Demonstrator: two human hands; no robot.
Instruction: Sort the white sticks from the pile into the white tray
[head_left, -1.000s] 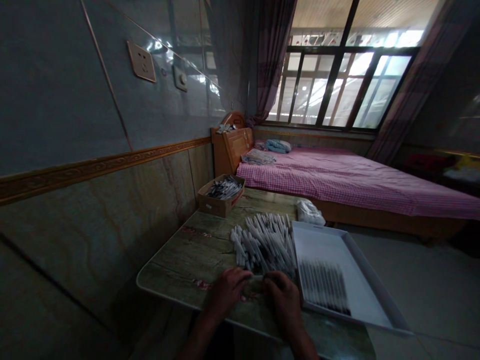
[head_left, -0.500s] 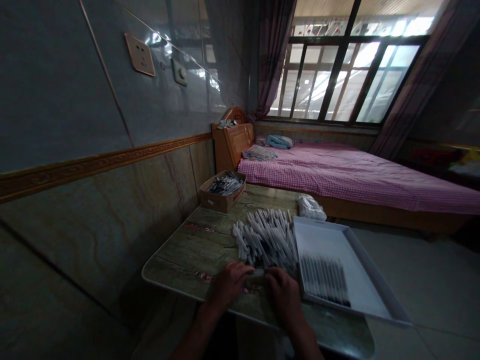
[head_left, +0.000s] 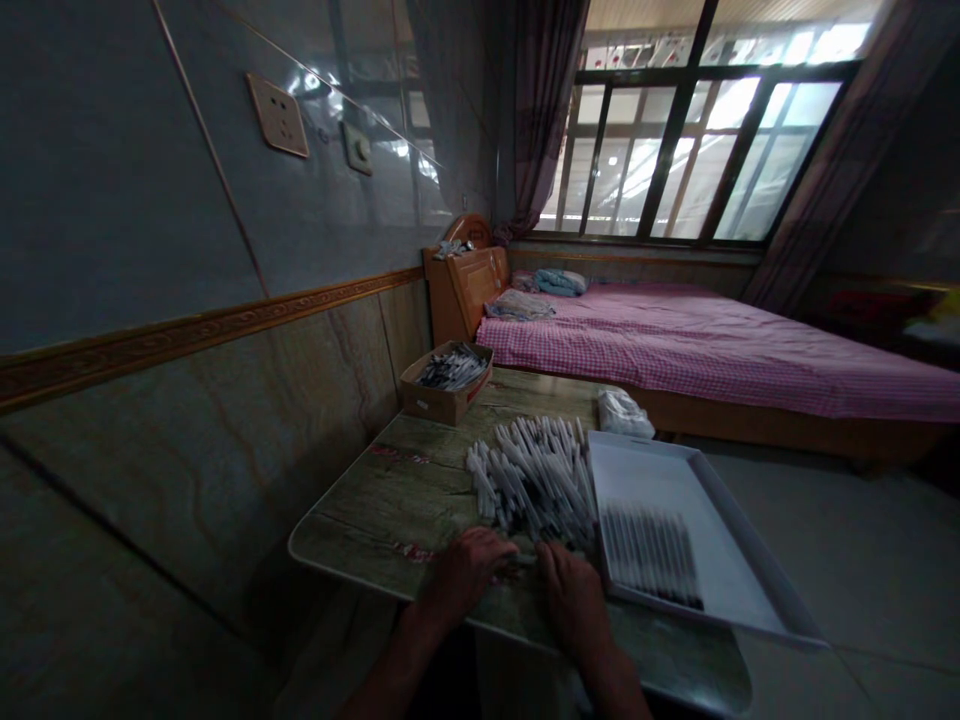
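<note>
My left hand (head_left: 469, 570) and my right hand (head_left: 568, 592) face each other low over the front of the table, fingers pinched. Between their fingertips runs a short, pale, dim stretch of a pen (head_left: 527, 556); most of it is covered by the fingers. Just beyond them lies a loose heap of white pens (head_left: 536, 470) with dark ends. To the right of my right hand, a white shallow tray (head_left: 720, 530) holds a neat row of pens (head_left: 651, 555) laid side by side.
An open cardboard box (head_left: 442, 400) full of dark and clear pen parts stands at the table's back left. A crumpled white plastic bag (head_left: 624, 414) sits behind the tray. The wooden-patterned table (head_left: 360, 520) borders a tiled wall and a bed (head_left: 675, 340); the tray overhangs its right edge.
My two hands have shifted slightly down and right, still close together. The pen between them shows less clearly now. Heap, tray and box appear unchanged.
</note>
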